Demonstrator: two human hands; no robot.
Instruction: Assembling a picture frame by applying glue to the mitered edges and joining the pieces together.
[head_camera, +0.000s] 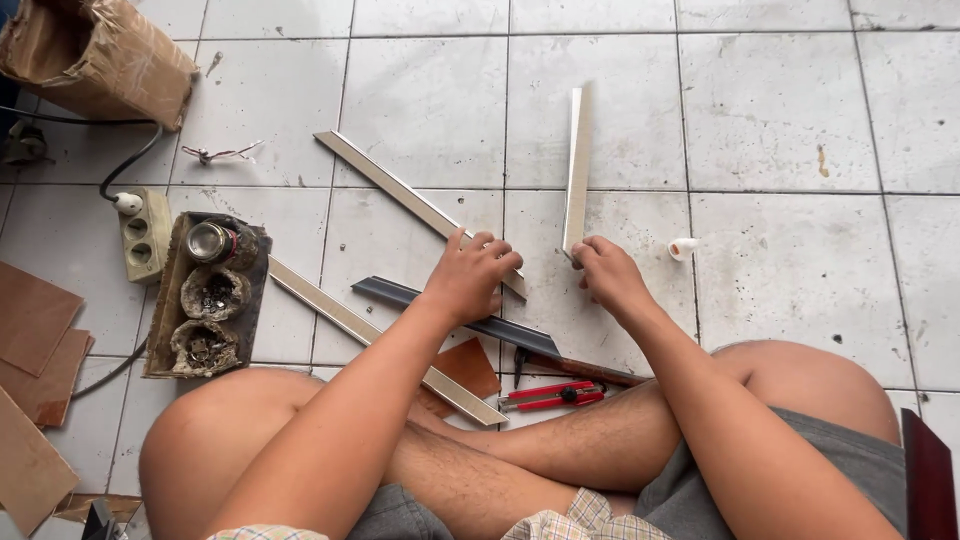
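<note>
the right hand (607, 272) is gripping the near end of a pale strip (577, 165) standing on edge on the tiled floor (790, 110), while the left hand (470, 275) is pressing its fingers down on an angled strip (400, 190). the mitred ends are likely misaligning if either strip is slipping on smooth tile.

a crumpled brown cardboard box (95, 55) sits on the white tiled floor (780, 120) in the top left corner, its open mouth tilted and its walls dented and torn. a small shiny metal can (212, 241) with a reddish band lies on its side at the upper end of a shallow brown tray (160, 300), near a cream power strip (145, 233). no labels, signs or screens show.
</note>
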